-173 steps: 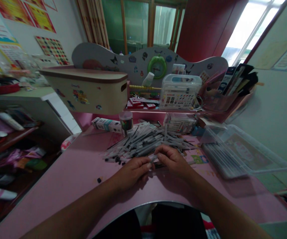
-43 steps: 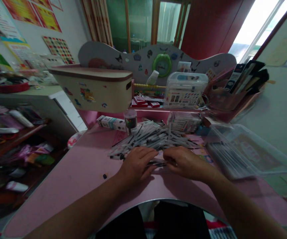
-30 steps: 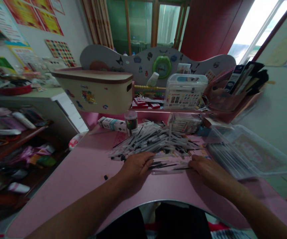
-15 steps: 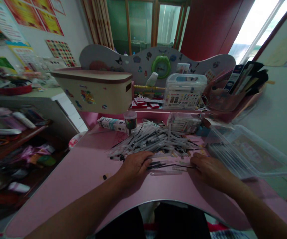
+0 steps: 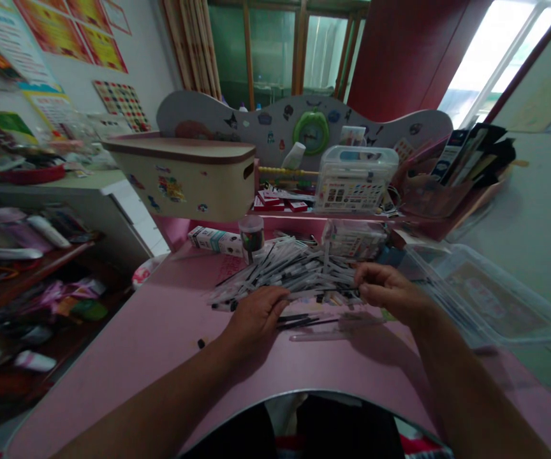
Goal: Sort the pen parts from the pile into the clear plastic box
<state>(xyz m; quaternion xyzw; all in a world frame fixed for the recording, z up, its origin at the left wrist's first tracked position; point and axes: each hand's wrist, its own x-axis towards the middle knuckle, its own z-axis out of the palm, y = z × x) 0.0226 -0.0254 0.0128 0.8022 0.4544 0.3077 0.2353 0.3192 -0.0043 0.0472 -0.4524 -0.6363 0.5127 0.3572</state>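
Observation:
A heap of clear pen barrels and dark thin sticks (image 5: pixel 299 264) lies on the pink desk. My left hand (image 5: pixel 256 319) rests at the heap's near left edge, its fingers closed around the left ends of several dark pen refills (image 5: pixel 299 320). Just in front of those refills lies one clear pen barrel (image 5: pixel 318 336). At the right end of the heap, my right hand (image 5: pixel 393 292) is raised a little, thumb and fingers pinched together. What sits in that pinch is too small to make out. A small black cap (image 5: pixel 201 343) lies left of my left forearm.
Behind the heap stand a clear cup (image 5: pixel 251 236), a long box (image 5: pixel 215 240) and a clear case (image 5: pixel 354 237). An open clear plastic bin (image 5: pixel 500 299) is on the right. The shelf above holds a lidded cream box (image 5: pixel 184 182) and a handled pen case (image 5: pixel 356 178).
My right hand has lifted off the refills and moved up and away to the heap's right end, its fingers now pinched. My left hand has shifted slightly left with the refills.

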